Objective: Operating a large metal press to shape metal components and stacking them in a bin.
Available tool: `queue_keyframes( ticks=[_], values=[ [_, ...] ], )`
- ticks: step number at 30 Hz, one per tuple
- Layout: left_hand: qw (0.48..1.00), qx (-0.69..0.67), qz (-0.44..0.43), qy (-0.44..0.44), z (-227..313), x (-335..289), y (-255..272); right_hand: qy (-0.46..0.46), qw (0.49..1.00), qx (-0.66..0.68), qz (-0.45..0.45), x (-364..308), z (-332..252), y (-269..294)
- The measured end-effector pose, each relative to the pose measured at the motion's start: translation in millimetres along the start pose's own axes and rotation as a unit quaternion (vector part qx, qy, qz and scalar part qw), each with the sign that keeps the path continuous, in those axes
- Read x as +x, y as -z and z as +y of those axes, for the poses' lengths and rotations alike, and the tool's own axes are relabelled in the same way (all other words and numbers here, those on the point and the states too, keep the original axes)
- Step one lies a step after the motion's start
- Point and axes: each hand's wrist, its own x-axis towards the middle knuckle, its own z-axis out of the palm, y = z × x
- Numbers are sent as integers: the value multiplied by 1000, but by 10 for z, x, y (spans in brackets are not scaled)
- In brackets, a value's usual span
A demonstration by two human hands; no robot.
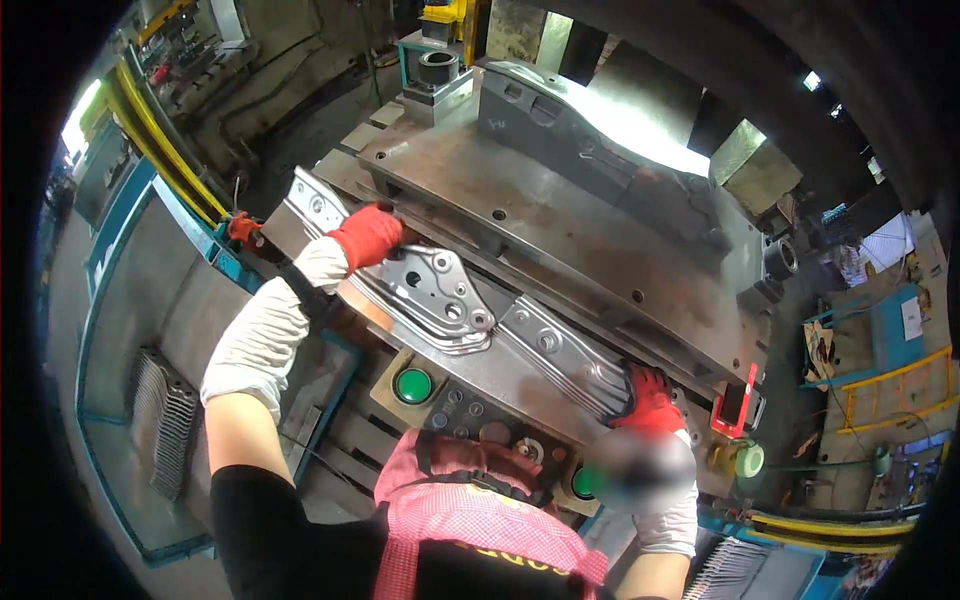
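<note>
My left hand (368,238), in a red glove, is closed over the middle of a stamped metal panel (425,285) with round holes and raised ribs. This panel lies slantwise along the press's front ledge, its narrow end beyond my hand to the far left. To the right, a second stamped metal panel (550,345) lies on the same ledge, its left end close to the first. My right hand (652,400), also red-gloved, is wrapped round its right end. The fingers' undersides are hidden on both hands.
Behind the ledge stands a thick steel die base (560,240) with a raised dark die block (600,160). A control panel with a green button (412,386) sits before me. Blue-framed bins hold stacked metal parts (165,420). A red bracket (735,403) stands at right.
</note>
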Motion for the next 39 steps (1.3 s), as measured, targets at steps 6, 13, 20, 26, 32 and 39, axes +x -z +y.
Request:
queue_keyframes(
  ticks=[6, 13, 20, 26, 32, 39],
  values=[
    [989, -24, 146, -30, 199, -32, -244, 28, 993, 23, 116, -316, -70, 388],
    [959, -97, 250, 86, 466, -367, -88, 121, 917, -36, 379, 474, -502, 1384],
    [940, -57, 297, 159, 581, -751, -279, 88, 865, -108, 482, 1794, -578, 1900],
    [906, -97, 247, 330, 534, -1620, -1165, 47, 879, -216, 422, 2092, -726, 1887],
    [871, -152, -8, 467, 951, -1494, -2051, 53, 908, -84, 407, 1665, -697, 1768],
    [707, -647, 13, 285, 990, -1361, -3466, 42, 767, 428, 477, -137, -258, 156]
  ],
)
